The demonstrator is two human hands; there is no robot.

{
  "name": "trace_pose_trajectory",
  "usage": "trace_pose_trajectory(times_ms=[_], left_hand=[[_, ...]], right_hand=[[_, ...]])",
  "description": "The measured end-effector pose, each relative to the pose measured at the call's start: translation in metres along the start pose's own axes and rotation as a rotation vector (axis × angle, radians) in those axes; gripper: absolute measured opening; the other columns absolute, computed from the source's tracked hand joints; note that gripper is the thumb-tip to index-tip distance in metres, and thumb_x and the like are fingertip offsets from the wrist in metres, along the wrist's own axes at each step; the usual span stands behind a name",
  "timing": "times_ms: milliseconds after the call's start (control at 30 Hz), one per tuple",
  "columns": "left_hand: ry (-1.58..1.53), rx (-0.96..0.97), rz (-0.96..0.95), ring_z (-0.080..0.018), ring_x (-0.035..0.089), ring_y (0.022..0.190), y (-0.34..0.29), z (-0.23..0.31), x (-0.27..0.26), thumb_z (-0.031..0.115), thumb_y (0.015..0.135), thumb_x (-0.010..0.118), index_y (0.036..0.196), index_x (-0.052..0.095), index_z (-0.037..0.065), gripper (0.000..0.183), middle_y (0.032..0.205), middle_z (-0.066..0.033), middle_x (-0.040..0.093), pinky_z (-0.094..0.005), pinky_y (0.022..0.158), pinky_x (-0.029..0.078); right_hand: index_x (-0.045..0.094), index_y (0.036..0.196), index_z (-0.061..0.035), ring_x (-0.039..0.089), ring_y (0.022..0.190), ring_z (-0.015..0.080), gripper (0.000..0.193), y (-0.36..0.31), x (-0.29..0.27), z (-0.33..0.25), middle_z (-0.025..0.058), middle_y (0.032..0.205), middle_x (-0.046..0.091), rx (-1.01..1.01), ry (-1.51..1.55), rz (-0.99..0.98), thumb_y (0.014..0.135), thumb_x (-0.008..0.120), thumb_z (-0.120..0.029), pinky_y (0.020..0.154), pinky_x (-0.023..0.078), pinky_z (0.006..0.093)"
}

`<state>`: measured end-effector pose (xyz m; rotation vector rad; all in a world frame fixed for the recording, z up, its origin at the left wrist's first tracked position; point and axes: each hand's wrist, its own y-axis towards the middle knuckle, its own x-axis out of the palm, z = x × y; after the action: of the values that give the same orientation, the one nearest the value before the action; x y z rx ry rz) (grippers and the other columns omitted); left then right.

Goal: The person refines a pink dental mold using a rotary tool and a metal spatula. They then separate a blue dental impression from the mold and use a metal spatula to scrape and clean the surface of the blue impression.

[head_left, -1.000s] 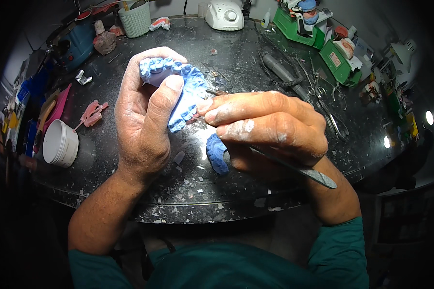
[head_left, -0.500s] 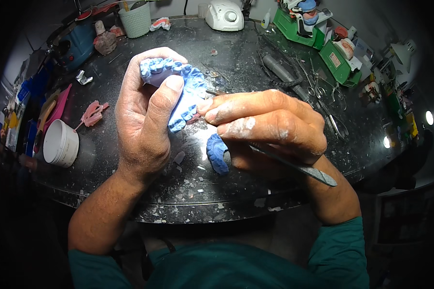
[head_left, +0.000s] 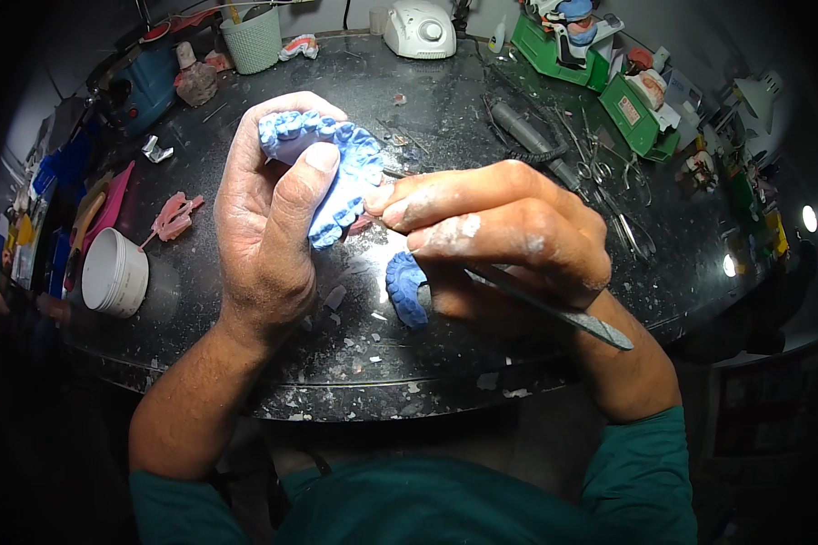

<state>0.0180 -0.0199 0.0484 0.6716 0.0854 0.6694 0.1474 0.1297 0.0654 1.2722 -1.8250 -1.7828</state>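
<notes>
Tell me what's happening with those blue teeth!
A person's left hand is holding a blue teeth model, with the thumb across its inner side. The right hand, smudged with white, grips a thin metal tool close to the model's edge; I can't tell whether its tip is touching. A smaller blue teeth piece lies on the dark table, and a white tub sits off to the left.

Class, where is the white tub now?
In the head view, the white tub is on the dark bench at left, near the pink piece and left of the left hand.
</notes>
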Motion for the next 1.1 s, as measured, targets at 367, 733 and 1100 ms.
trace_pose_trajectory(times_ms=[367,733,1100], left_hand=[[0.027,0.051,-0.011,-0.0096,0.057,0.095,0.002,0.001,-0.004,0.017,0.096,0.054,0.127,0.052,-0.003,0.036,0.111,-0.008,0.056,-0.0231,0.085,0.048],[-0.001,0.122,-0.034,-0.0092,0.056,0.097,0.004,0.001,-0.006,0.012,0.098,0.058,0.123,0.055,-0.001,0.028,0.11,-0.0061,0.059,-0.0259,0.09,0.047],[-0.034,0.08,-0.056,-0.0094,0.056,0.099,0.003,-0.001,-0.007,0.014,0.098,0.058,0.123,0.055,0.0,0.029,0.109,-0.0062,0.059,-0.026,0.091,0.047]], right_hand=[[0.069,0.09,0.002,0.076,0.091,0.0301,0.016,0.002,0.0,0.001,0.0189,0.094,0.073,-0.008,0.042,0.019,0.076,0.079,0.001,0.079,0.063,0.0364],[0.067,0.098,0.0007,0.074,0.095,0.0335,0.025,0.005,-0.008,-0.002,0.0215,0.098,0.073,0.034,0.039,-0.091,0.078,0.082,-0.002,0.081,0.062,0.041],[0.066,0.101,0.001,0.075,0.095,0.0318,0.031,0.005,-0.011,-0.006,0.0231,0.101,0.073,0.081,0.016,-0.131,0.078,0.086,-0.004,0.083,0.063,0.0408]])
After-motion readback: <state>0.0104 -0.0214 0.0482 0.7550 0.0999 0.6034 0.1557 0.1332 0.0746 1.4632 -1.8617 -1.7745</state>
